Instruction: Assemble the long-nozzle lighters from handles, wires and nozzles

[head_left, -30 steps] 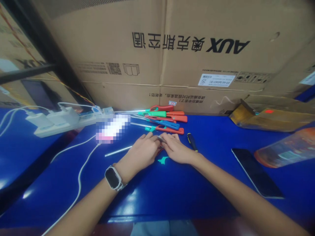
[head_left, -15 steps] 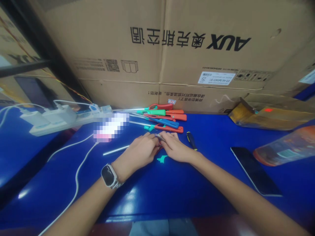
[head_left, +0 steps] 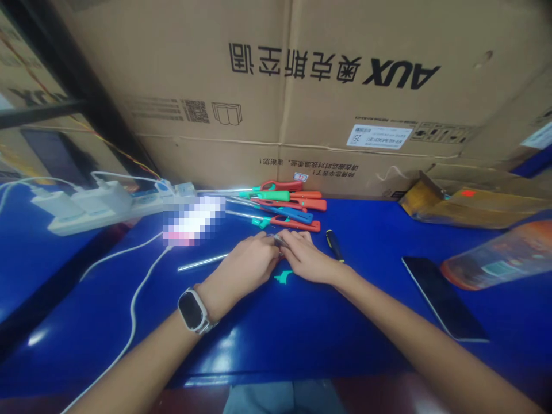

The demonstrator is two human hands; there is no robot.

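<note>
My left hand, with a watch on its wrist, is closed with its fingers bent inward. It meets my right hand, also closed, over a long-stem lighter held low at the table. The lighter's metal tube sticks out to the left from under my left hand. A bit of its red body shows between the hands; the rest is hidden by my fingers. Just below my hands lies a loose green trigger piece. A black and yellow screwdriver rests beyond my right wrist.
Several long lighters lie piled behind my hands. A white power strip with plugs and cables stands at left. At right are a phone, a plastic bottle and an open carton. A large cardboard box walls the back.
My hands stay together at the same place, with only slight finger movement. Less red shows between them. The whole view has shifted slightly.
</note>
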